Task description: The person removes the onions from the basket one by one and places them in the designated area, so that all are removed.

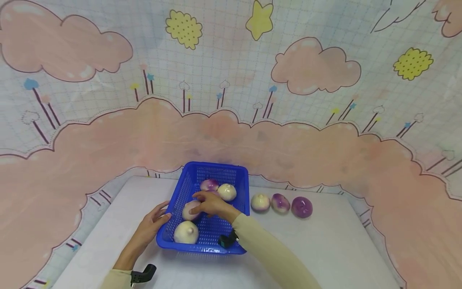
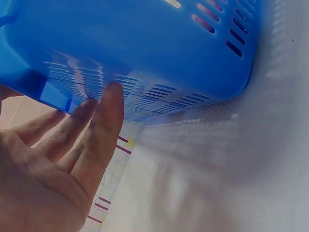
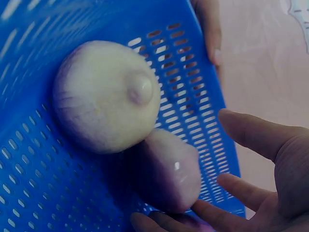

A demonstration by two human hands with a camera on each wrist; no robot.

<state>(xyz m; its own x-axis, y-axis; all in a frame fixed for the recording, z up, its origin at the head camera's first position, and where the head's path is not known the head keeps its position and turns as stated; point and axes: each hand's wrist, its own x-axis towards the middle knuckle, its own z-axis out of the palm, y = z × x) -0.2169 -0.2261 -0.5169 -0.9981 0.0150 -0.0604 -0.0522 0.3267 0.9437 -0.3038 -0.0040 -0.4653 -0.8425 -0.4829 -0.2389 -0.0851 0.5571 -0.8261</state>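
Note:
A blue plastic basket [image 1: 202,249] with slotted walls holds several purple-and-white turnips. My left hand [image 1: 150,224] is at the basket's left side. Its fingers [image 2: 108,113] extend along the outside wall in the left wrist view. My right hand [image 1: 213,204] reaches inside, over a pale turnip [image 1: 189,210], with thumb and fingers spread. In the right wrist view a fingertip is right at the lower turnip [image 3: 169,174]. A larger whitish turnip [image 3: 106,96] with a nub lies beside it, in the basket's near left corner. Behind the hand are a purple turnip [image 1: 209,184] and a white one [image 1: 227,192].
Three turnips stand in a row on the white table [image 1: 325,249] right of the basket: a whitish one [image 1: 260,203], a two-toned one [image 1: 280,203] and a purple one [image 1: 302,207]. A cloud-patterned cloth [image 1: 216,136] hangs behind the table.

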